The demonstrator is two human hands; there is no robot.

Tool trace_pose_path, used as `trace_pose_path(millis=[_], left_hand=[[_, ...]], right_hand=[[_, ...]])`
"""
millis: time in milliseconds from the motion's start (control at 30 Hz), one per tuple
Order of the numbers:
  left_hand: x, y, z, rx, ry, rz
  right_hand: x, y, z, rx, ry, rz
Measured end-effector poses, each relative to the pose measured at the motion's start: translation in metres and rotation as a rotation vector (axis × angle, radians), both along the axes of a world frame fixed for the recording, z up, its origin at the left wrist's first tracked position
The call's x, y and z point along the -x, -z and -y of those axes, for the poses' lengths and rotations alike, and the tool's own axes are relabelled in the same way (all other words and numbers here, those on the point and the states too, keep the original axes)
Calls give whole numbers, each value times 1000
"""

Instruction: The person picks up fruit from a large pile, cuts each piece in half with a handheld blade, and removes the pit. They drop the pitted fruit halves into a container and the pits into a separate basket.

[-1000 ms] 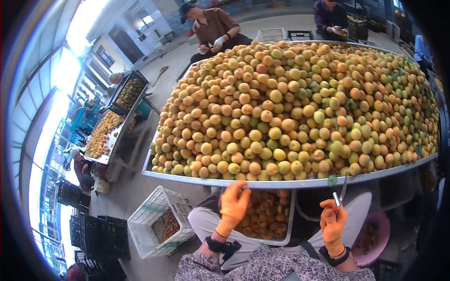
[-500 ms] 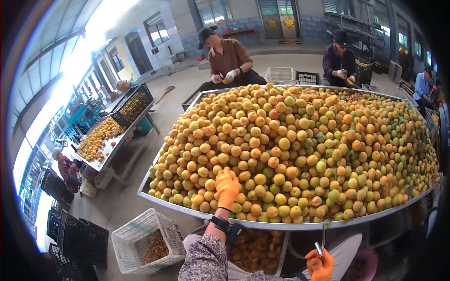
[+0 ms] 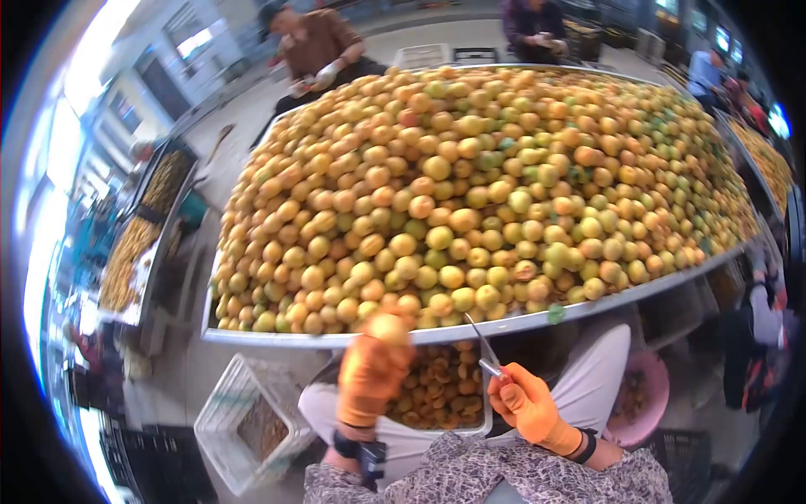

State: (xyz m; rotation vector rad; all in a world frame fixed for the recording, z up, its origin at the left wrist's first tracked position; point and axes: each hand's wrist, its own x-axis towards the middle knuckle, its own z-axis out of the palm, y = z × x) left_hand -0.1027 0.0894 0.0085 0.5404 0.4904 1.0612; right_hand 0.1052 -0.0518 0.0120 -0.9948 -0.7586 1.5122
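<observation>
A huge heap of yellow-orange apricots [image 3: 470, 176] fills a metal table [image 3: 277, 338] in front of me. My left hand [image 3: 369, 374], in an orange glove, is closed around one apricot [image 3: 388, 328] just below the table's near rim. My right hand [image 3: 525, 407], also orange-gloved, grips a small knife [image 3: 485, 349] with its blade pointing up and left toward the fruit. On my lap below both hands rests a white tub [image 3: 437, 391] filled with cut apricot halves.
A white crate [image 3: 243, 424] stands on the floor at my left, a pink basin [image 3: 642, 399] at my right. Black crates [image 3: 159, 462] lie lower left. Other people sit across the table; another fruit-loaded table [image 3: 126, 252] stands at left.
My left hand has come back from the heap with an apricot and dropped below the table rim. My right hand with the knife has risen and moved left toward it.
</observation>
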Motion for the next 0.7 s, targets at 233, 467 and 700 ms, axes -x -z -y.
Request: trace_pose_path(millis=[233,467,700], left_hand=[[-18,15,65,32,229,287],[-17,6,77,-164,88,-61],[-14,3,84,-371,159,-239]], right_hand=[[10,-23,2,26,-272,143],[14,-24,18,124,-177,83],[5,-31,23,0,-144,60]])
